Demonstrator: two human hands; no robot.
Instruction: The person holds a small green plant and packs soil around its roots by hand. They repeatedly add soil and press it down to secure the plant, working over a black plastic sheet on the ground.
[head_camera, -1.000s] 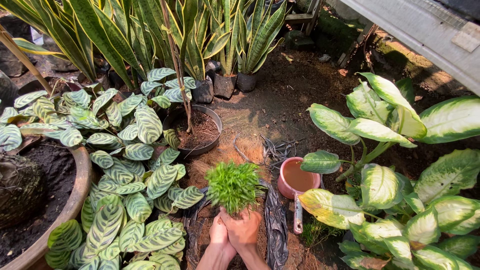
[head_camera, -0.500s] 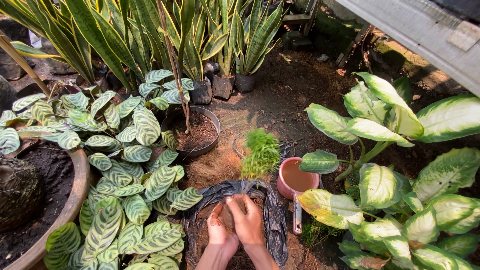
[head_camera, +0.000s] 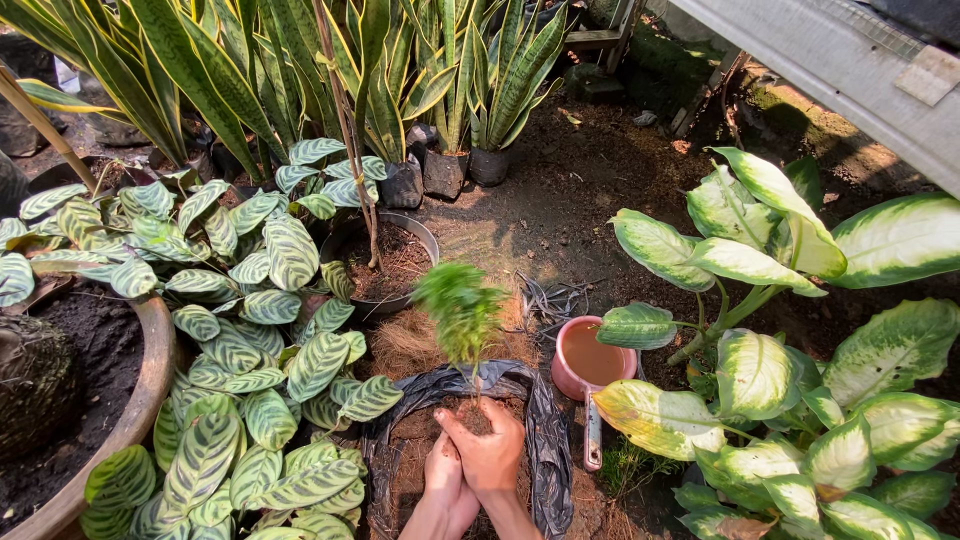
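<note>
A small bushy green plant (head_camera: 461, 307) stands upright in a black plastic grow bag (head_camera: 548, 440) filled with brown fibrous soil. Both hands are cupped together around the base of its thin stem, inside the bag. My right hand (head_camera: 491, 447) lies on top and grips the soil clump at the stem. My left hand (head_camera: 443, 474) presses against it from the left, partly hidden under the right one.
A pink scoop with a handle (head_camera: 586, 366) lies right of the bag. Striped-leaf plants (head_camera: 250, 340) crowd the left, variegated broad-leaf plants (head_camera: 780, 330) the right. A round pot of soil (head_camera: 390, 262) stands behind, a large clay pot (head_camera: 150, 390) at far left.
The plant has gone from lying close over my hands to standing upright farther up. My hands have dropped into the bag and closed around its stem base.
</note>
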